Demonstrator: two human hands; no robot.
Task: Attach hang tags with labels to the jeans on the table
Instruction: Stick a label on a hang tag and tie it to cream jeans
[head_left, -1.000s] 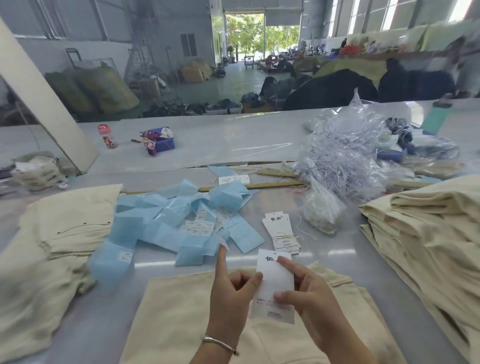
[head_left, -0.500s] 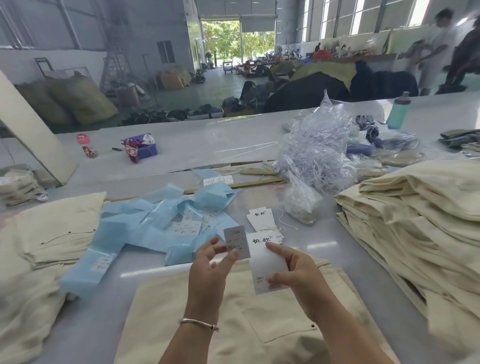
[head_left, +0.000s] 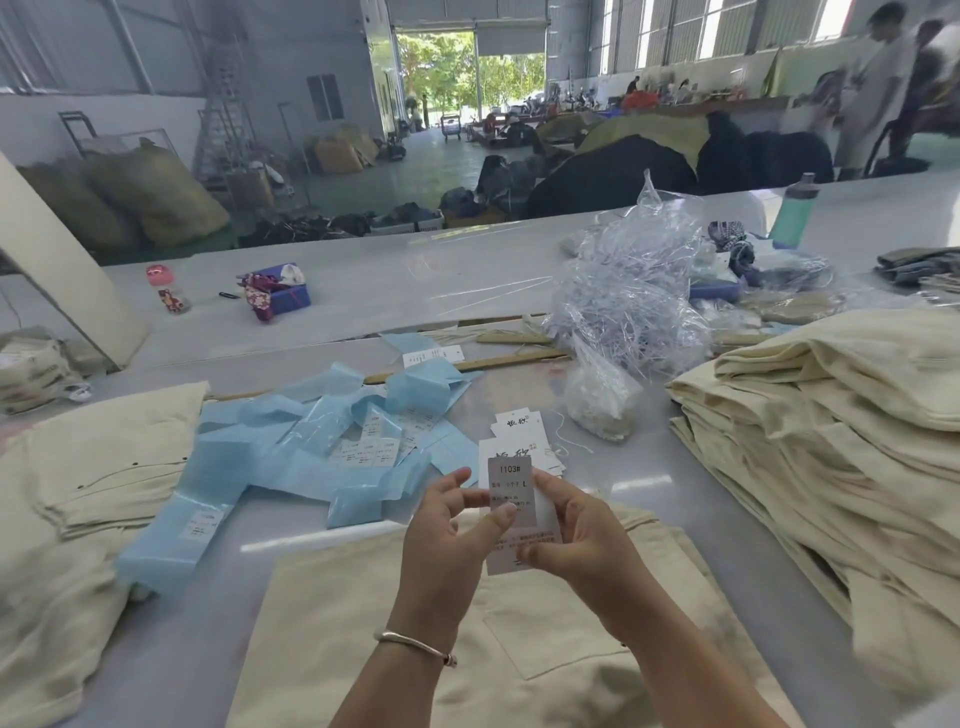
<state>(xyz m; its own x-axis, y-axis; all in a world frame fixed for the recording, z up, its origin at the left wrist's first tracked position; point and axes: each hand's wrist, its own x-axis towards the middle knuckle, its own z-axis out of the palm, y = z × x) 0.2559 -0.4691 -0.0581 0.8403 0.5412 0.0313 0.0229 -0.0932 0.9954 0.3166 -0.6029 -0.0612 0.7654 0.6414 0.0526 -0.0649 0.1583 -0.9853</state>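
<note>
Left hand (head_left: 449, 540): grip pinching the grey label (head_left: 510, 488).
Right hand (head_left: 582, 540): grip holding the white hang tag (head_left: 540, 540).
Jeans (head_left: 519, 649): flat on the near surface (head_left: 675, 493).

Teal bottle (head_left: 795, 213) far up and right of the hands, at the far table (head_left: 363, 280) edge. Small red-capped bottle (head_left: 169, 291) and blue box (head_left: 283, 296) of patterned cloth far up-left of them. Tangled clear plastic bag (head_left: 628, 291) above-right; beyond it, dark garment heaps (head_left: 613, 176) on the floor.
</note>
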